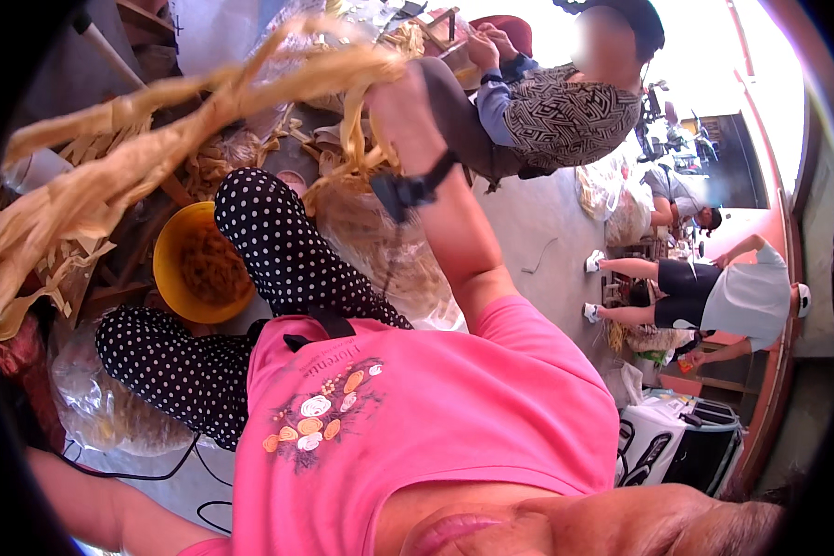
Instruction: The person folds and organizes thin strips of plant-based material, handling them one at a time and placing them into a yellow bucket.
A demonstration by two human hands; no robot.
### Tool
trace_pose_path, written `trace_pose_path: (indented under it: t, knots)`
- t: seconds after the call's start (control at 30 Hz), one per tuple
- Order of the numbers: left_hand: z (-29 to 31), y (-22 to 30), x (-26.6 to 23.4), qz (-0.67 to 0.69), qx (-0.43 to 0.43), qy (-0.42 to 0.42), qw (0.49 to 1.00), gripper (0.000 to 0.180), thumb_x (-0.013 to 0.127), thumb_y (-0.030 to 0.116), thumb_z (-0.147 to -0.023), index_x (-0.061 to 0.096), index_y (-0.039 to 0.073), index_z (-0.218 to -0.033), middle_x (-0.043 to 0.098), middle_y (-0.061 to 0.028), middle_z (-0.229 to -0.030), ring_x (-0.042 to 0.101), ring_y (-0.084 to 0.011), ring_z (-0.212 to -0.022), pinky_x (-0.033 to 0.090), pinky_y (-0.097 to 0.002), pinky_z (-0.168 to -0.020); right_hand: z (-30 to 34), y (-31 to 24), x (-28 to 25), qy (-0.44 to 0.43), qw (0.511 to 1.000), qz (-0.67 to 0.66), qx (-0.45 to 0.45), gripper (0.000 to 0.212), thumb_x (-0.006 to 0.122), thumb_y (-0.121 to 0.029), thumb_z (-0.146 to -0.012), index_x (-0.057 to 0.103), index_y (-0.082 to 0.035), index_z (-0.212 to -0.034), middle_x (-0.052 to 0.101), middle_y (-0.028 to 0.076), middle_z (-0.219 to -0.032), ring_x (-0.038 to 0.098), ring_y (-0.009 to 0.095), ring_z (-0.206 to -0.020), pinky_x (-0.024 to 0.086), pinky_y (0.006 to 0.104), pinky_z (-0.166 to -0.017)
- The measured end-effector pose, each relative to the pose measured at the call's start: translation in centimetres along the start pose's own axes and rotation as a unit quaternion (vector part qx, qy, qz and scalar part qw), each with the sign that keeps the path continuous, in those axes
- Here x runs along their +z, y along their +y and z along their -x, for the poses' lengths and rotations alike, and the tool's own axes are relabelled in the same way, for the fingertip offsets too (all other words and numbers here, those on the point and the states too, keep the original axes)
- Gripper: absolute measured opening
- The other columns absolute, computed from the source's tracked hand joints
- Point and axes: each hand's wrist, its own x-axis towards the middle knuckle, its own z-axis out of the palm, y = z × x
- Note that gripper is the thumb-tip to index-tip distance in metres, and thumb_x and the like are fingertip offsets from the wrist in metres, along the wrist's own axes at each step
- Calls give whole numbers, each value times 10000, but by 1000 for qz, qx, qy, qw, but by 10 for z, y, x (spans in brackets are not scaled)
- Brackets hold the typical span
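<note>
My right hand (406,104) is raised at the upper middle, blurred by motion, and closed round a bundle of long tan fibre strips (185,130) that look like dried plant bark. The strips fan out across the upper left to the dark rim, and a few hang below the hand. A dark band with a small black device (406,193) circles that wrist. Only the forearm (111,505) of my left arm shows at the lower left; its hand lies outside the picture. Near my knees stands a yellow tub (171,269) with brownish strips inside.
Clear plastic bags (380,241) lie beside my legs, and black cables (171,474) run at the lower left. A seated person (565,116) works with both hands at the top. Another person (741,296) stands at the right near a white-and-black bag (663,440).
</note>
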Motion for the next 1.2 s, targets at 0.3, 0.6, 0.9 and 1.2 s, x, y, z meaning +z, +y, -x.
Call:
trace_pose_path:
  t: [0.3, 0.6, 0.9, 1.2]
  knots:
    - [19, -11, 12, 17, -15, -30, 999, 284, 600, 121, -819, 565, 9, -1078, 622, -156, -989, 596, -255, -892, 477, -334, -772, 47, -35, 95, 41, 960, -275, -20, 297, 512, -314, -903, 545, -28, -976, 622, 61, -779, 622, 175, -651, 530, 279, -563]
    - [104, 1, 13, 52, -48, -151, 986, 295, 601, 115, -815, 562, 9, -1087, 624, -148, -993, 596, -252, -897, 476, -333, -774, 92, 24, 208, -321, 823, -426, 194, 116, 479, -141, -926, 561, -58, -923, 587, 11, -851, 588, 101, -819, 498, 250, -726]
    - [159, 21, 19, 57, 55, -272, 959, 306, 603, 109, -810, 558, 10, -1096, 625, -140, -997, 596, -248, -902, 475, -332, -776, 113, 28, 211, -374, 913, -163, -25, 190, 492, -180, -920, 616, -53, -990, 539, 58, -1030, 532, 159, -981, 425, 262, -866]
    - [201, -46, 76, 288, -552, -258, 739, 194, 619, 166, -837, 610, 68, -1005, 626, -36, -891, 588, -150, -767, 475, -263, -674, 116, 23, 78, -273, 951, 138, -44, 324, 600, 21, -819, 550, -46, -1133, 529, 64, -1110, 571, 118, -905, 468, 237, -796]
